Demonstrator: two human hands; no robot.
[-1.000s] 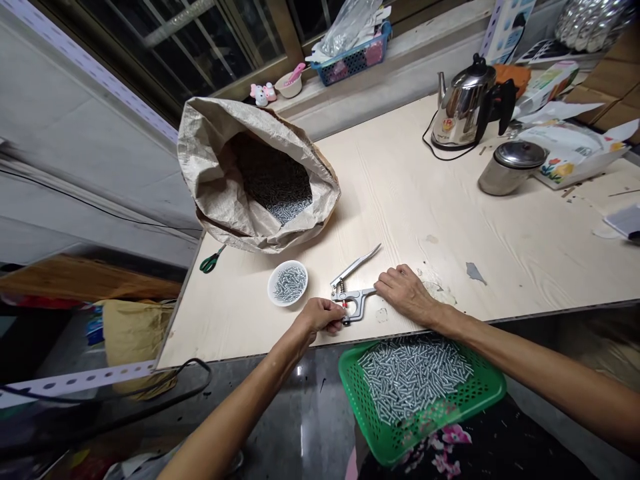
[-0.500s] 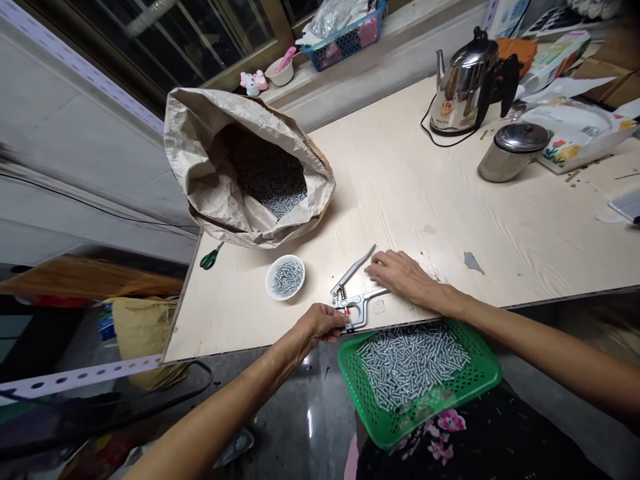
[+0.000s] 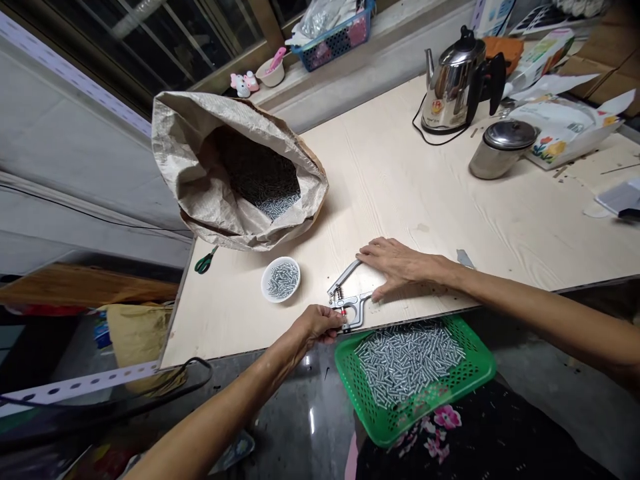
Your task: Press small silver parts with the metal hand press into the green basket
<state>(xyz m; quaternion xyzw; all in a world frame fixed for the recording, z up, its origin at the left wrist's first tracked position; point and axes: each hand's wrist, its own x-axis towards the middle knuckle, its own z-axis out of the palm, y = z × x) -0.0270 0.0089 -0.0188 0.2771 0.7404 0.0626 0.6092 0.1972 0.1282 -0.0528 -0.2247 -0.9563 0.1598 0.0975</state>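
Silver snap-fastener pliers [image 3: 355, 308] with a spring and a red bit at the jaw lie at the table's near edge, their handles spread. My left hand [image 3: 321, 323] pinches with thumb and fingers at the jaw; whatever is between the fingertips is hidden. My right hand [image 3: 400, 263] wraps over the handle ends, fingers on the upper handle and thumb at the lower one. Below the table edge, a green basket [image 3: 353, 393] on the lap holds many small metal screw-like pieces [image 3: 410, 363]. A white bowl [image 3: 265, 293] of small metal pieces stands left of the pliers.
A large open woven sack [image 3: 185, 173] with metal pieces inside stands at the back left. Green-handled scissors [image 3: 204, 263] lie near the left edge. A steel kettle [image 3: 447, 90] with its cord, a lidded metal pot [image 3: 500, 153] and a white packet [image 3: 565, 127] are at the back right.
My right hand has come down over the pliers' handles, thumb lowered to the lower one. My left hand stays at the jaw. The whole view has shifted slightly.
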